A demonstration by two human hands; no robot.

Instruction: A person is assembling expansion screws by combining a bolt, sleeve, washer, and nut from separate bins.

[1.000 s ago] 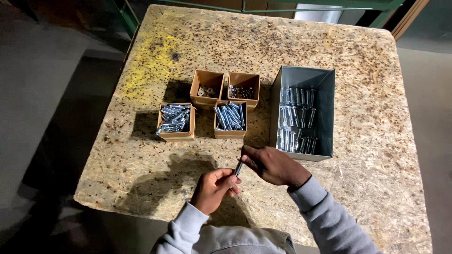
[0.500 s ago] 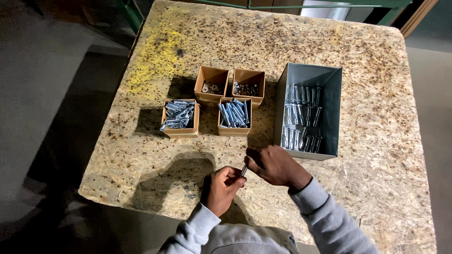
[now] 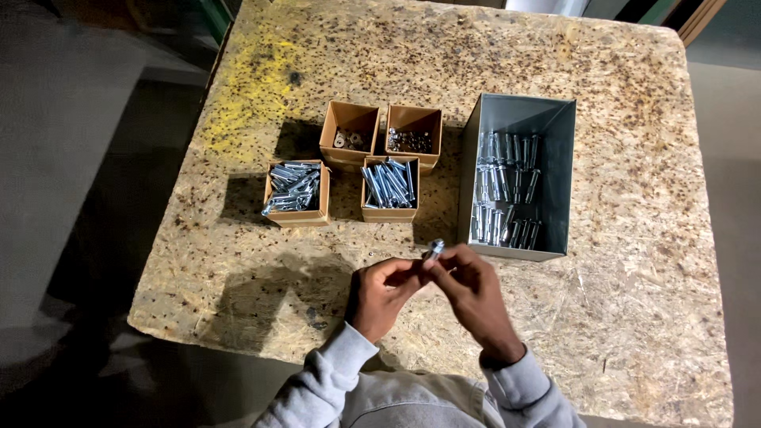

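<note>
You held a small silver bolt (image 3: 433, 250) between both hands. Your left hand (image 3: 384, 295) and right hand (image 3: 474, 292) pinched it with closed fingers. The bolt was just at six o'clock from the grey metal bin (image 3: 519, 178) on the table (image 3: 634, 317).

Most of the small metal part (image 3: 434, 250) hidden among blurred fingers (image 3: 444, 265); far table (image 3: 634, 333) edge cut off.

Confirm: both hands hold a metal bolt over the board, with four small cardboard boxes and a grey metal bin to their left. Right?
Not quite. The head view shows the grey metal bin right of the four cardboard boxes; both hands do hold the bolt.
</note>
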